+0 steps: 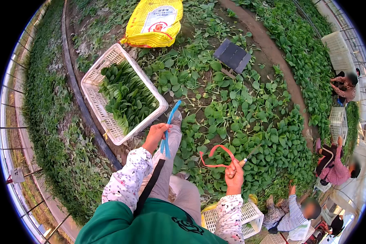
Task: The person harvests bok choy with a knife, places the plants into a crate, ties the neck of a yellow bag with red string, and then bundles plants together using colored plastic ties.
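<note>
My left hand (157,135) grips a bunch of blue plastic strips (172,117), whose ends hang below the fingers. Beyond it stands a white slatted plastic crate (94,71), partly filled with bundled leafy greens (131,94). In my right hand (235,175) is a small knife by its wooden handle (243,162), the thin blade pointing up and to the right over the plants. A loop of coral-red strap (215,165) also hangs from that hand. Under the knife grow dense leafy greens (262,155).
A yellow printed sack (154,24) lies at the top, with a dark slatted board (232,55) to its right. A black hose (79,100) runs along the left. Another crate (253,216) is beside my right forearm. Several people work at the right, one in a striped shirt (289,216).
</note>
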